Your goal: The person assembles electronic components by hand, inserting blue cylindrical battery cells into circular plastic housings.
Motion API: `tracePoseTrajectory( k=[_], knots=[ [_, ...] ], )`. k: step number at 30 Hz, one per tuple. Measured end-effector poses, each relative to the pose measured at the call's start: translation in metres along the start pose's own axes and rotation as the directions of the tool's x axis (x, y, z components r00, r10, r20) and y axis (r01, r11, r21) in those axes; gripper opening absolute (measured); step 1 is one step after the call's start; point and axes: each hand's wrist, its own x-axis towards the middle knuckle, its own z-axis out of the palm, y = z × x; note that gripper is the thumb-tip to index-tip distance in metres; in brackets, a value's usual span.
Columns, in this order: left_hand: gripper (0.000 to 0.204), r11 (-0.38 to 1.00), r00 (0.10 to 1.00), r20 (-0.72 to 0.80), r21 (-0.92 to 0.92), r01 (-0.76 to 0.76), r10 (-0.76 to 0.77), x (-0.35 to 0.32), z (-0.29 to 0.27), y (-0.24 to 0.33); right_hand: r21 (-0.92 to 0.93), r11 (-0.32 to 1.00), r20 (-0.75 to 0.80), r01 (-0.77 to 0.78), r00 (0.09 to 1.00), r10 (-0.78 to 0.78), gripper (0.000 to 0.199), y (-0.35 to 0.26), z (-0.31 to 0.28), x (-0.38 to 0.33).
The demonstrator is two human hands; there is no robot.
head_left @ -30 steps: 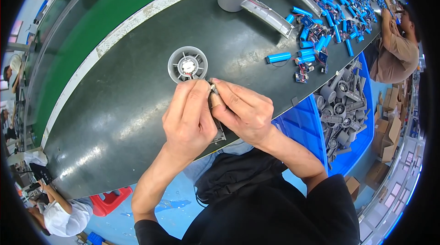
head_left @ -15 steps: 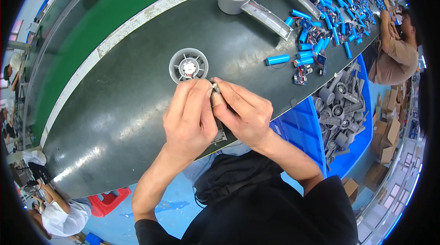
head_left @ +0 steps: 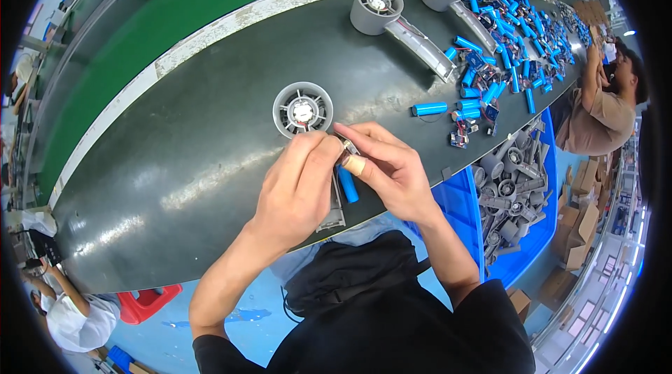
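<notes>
My left hand and my right hand meet over the table, fingertips pinched together. Between them is a small electronic part, mostly covered by the fingers. A tan wrap covers my right thumb tip. Just below the fingertips, a blue cylindrical battery shows between the hands. It lies beside the open handle of a grey fan housing, largely behind my left hand. The housing's round end, with spokes and a pale hub, sits just beyond my left fingers.
Two similar grey fan housings lie farther off. A heap of blue batteries with wired boards spreads at the far right. A blue bin of grey housings stands beside the table. Co-workers are at right and lower left; a red stool is at left.
The blue battery has come into sight below my fingers. My hands and the fan housing appear slightly farther right in the picture, as the view has shifted. Both hands keep pinching.
</notes>
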Motion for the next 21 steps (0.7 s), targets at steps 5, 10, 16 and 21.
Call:
tracePoseTrajectory(
  k=[5, 10, 16, 21],
  knots=[
    [0.019, 0.999, 0.999, -0.043, -0.044, 0.021, -0.023, -0.001, 0.003, 0.006, -0.29, 0.934, -0.004, 0.209, 0.976, -0.22, 0.04, 0.007, 0.005, -0.002],
    [0.019, 0.994, 0.992, -0.089, -0.069, 0.079, -0.085, -0.004, 0.01, 0.012, -0.578, 0.75, -0.148, 0.321, 0.863, -0.483, 0.041, 0.013, 0.026, -0.01],
    [0.021, 0.989, 0.993, -0.07, -0.123, 0.081, -0.09, -0.003, 0.009, 0.011, -0.68, 0.666, -0.161, 0.307, 0.823, -0.544, 0.04, 0.016, 0.033, -0.011],
    [0.018, 0.994, 0.994, -0.076, -0.092, 0.066, -0.073, -0.004, 0.005, 0.007, -0.7, 0.636, -0.102, 0.325, 0.836, -0.54, 0.04, 0.015, 0.031, -0.008]
  ],
)
